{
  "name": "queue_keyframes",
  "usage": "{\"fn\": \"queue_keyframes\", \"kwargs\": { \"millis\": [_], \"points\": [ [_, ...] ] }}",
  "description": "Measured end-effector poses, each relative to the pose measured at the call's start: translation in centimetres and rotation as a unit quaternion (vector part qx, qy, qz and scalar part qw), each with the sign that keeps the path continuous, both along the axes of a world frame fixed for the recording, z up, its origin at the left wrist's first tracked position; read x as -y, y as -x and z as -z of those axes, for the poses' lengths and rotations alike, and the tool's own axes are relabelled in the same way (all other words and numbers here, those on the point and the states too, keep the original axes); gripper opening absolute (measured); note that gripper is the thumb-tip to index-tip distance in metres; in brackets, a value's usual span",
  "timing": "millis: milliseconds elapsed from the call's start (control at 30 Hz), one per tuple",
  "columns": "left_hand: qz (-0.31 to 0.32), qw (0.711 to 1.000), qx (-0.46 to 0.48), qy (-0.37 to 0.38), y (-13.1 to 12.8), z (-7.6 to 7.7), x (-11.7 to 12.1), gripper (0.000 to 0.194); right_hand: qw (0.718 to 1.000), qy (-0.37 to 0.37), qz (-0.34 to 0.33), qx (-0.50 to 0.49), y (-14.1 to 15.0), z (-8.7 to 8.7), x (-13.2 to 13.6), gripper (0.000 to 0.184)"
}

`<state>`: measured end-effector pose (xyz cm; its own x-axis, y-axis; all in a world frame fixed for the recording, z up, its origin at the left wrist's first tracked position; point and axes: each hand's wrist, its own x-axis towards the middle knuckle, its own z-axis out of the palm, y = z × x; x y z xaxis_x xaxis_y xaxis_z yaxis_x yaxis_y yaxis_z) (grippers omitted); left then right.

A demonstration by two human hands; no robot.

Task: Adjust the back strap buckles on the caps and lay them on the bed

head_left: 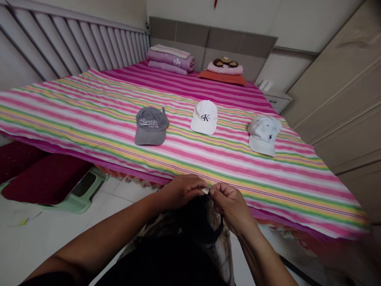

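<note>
Head view: left fingers (199, 184) pinch white tag (205, 190); right fingers (214, 193) pinch black item (198, 216) just beside.

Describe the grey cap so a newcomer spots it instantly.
Start at the bed, then the multicoloured striped sheet across its nearer part. In the row lying there, take the leftmost cap. It is dark grey with white "Always" lettering; the middle cap and right cap are pale.

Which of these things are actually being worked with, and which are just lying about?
Being handled:
- small pale piece, in the left hand
- dark item at the right hand, too dim to identify

Lying about, untouched:
- gray cap
- white cap
- pale cap
- folded purple bedding
</note>
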<state>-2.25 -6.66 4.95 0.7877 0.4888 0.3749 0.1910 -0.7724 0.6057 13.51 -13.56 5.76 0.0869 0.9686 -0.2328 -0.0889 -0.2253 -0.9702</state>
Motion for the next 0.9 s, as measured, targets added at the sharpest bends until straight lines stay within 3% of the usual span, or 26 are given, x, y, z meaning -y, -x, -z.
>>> {"fn": "queue_keyframes", "kwargs": {
  "millis": [567, 900],
  "points": [
    [-0.007, 1.000, -0.002, -0.029, 0.26, -0.15, 0.14, 0.023, 0.996, 0.018, 0.020, -0.089, 0.57, -0.51, 0.32, 0.022],
    [-0.021, 0.999, 0.025, -0.041, 0.13, 0.36, 0.10, 0.022, 0.996, 0.030, 0.040, -0.078, 0.35, -0.17, 0.33, 0.016]
  ]
}}
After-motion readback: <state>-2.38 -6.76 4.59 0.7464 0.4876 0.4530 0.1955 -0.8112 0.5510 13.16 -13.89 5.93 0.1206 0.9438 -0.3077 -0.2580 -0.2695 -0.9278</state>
